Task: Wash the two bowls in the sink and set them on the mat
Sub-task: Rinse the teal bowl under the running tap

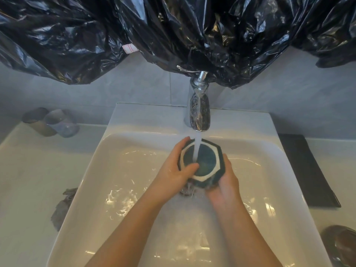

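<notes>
A dark teal hexagonal bowl point(206, 162) with a white band is held over the middle of the white sink point(123, 170), under running water from the chrome tap point(199, 114). My left hand point(177, 168) grips its left side, with the thumb lying on the teal inner surface. My right hand point(225, 187) cups its right and lower side. A black mat point(308, 170) lies on the counter to the right of the sink. A second dark bowl point(341, 245) sits at the lower right on the counter, partly cut off by the frame edge.
Two cups point(52, 122) stand on the counter at the back left. A grey cloth point(61, 207) lies by the sink's left rim. Black plastic sheeting point(173, 31) hangs over the wall above the tap.
</notes>
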